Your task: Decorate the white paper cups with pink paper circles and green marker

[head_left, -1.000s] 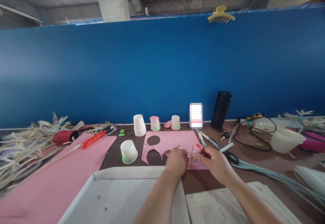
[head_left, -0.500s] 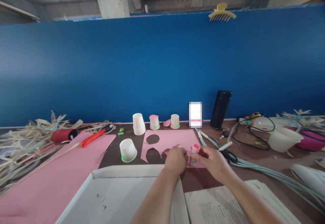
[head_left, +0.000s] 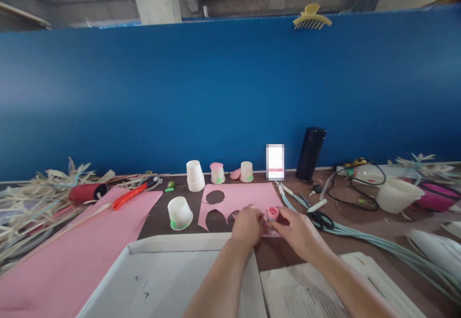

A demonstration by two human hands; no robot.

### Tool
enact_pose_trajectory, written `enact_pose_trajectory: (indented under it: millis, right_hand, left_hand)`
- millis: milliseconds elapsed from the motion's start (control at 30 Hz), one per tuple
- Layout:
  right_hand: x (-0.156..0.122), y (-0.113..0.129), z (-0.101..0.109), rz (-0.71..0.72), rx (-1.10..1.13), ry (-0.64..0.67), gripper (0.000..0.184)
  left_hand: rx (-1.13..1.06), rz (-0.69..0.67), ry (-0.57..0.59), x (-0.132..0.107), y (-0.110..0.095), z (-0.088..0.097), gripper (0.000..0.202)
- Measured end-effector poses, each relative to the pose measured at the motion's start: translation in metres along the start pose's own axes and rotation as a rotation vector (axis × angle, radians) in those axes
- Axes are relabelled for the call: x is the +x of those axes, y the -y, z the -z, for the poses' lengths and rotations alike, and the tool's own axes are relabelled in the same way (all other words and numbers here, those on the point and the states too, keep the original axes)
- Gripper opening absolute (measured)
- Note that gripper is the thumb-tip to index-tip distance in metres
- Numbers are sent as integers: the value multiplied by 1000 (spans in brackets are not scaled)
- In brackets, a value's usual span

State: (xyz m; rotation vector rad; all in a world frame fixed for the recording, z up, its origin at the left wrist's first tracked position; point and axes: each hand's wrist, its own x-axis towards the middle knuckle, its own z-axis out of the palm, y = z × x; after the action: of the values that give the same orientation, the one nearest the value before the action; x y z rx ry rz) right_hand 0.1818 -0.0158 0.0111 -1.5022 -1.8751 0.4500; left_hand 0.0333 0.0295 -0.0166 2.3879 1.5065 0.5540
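Note:
In the head view, my right hand (head_left: 301,231) grips a small cylinder with a pink, hollow-looking top (head_left: 272,214) and a greyish lower part. My left hand (head_left: 248,226) is closed just left of the cylinder, fingertips bent in; whatever they pinch is hidden. Both hands are over a pink sheet (head_left: 248,194) with round holes cut out. Behind it stand two upturned paper cups with green marks, one topped by a pink disc (head_left: 216,166), the other cup (head_left: 247,171) with a pink disc (head_left: 235,174) leaning beside it.
A white box lid (head_left: 180,242) and printed papers (head_left: 298,289) lie in front. Scissors (head_left: 321,219), pliers (head_left: 287,189), pale-blue cords (head_left: 374,241) and a black bottle (head_left: 311,154) are to the right. Left are orange-handled pliers (head_left: 127,196) and paper strips (head_left: 46,198). A blue partition (head_left: 216,92) stands behind.
The cylinder's top has tipped toward me and left, so its opening shows more. Both hands stay close together. The whole view has shifted slightly.

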Motion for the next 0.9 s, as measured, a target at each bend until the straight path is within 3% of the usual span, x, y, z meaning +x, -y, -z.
enact_pose_trajectory:
  millis: [367, 700, 900]
  right_hand:
    - [1, 9, 10, 8, -77, 61, 22]
    - [3, -3, 16, -65, 49, -34, 28]
    - [3, -1, 7, -18, 19, -15, 25]
  left_hand:
    - [28, 9, 22, -1, -4, 3, 30]
    - [-10, 30, 41, -2, -4, 3, 25]
    - [0, 24, 21, -1, -3, 3, 24]
